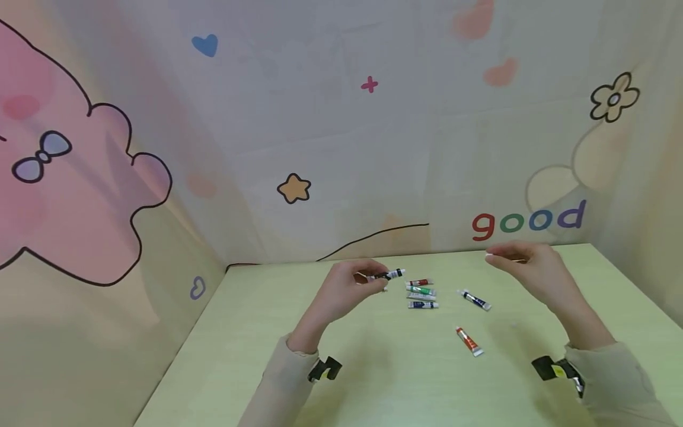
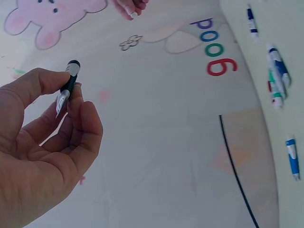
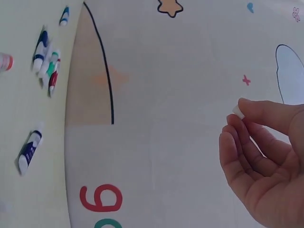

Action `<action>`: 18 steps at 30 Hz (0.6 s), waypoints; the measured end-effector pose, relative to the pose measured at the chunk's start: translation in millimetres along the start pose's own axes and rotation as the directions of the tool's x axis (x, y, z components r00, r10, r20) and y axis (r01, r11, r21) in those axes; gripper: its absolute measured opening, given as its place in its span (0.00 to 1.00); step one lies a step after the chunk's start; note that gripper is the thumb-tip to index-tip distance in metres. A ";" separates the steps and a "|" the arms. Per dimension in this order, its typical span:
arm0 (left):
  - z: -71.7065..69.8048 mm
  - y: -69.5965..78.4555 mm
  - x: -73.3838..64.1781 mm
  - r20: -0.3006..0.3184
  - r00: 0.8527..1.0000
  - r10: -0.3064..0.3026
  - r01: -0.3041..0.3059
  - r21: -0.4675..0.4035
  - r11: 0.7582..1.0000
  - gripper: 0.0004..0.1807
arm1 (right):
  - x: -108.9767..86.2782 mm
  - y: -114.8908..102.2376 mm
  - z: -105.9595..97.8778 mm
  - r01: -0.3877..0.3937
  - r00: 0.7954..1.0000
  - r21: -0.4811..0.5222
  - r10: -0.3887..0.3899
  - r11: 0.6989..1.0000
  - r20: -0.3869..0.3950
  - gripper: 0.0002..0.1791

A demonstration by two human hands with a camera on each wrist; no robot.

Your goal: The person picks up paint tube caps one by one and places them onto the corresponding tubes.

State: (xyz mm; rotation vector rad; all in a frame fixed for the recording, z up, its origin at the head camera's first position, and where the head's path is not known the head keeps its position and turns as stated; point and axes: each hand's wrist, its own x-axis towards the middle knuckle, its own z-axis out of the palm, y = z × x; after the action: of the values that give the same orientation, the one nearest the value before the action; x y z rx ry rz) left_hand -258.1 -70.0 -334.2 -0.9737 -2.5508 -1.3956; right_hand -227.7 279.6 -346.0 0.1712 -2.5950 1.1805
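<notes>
My left hand pinches a small paint tube with black bands between thumb and fingers, raised over the table. In the left wrist view this tube stands tilted, its crimped silver end downward. Off to the right, my right hand is also lifted and pinches a small white cap between thumb and fingertip. Between the hands, a red tube, a green tube, a pale silver tube and a blue tube lie side by side on the table.
A dark blue tube lies right of the row, with an orange tube nearer me. Another blue tube is mostly hidden behind my left hand in the head view. A printed curtain stands along the table's back edge.
</notes>
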 end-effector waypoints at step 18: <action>-3.2 14.6 -19.8 -0.082 0.996 0.031 -0.039 -0.101 0.994 0.09 | -30.4 -63.7 29.6 0.164 0.986 0.196 -0.161 0.967 -0.031 0.16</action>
State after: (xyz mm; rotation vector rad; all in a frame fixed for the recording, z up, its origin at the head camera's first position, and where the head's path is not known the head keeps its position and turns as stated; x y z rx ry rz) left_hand -234.8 -76.7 -328.5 -0.9515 -2.4145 -1.5368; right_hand -190.7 215.1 -328.0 0.4073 -2.3942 1.3704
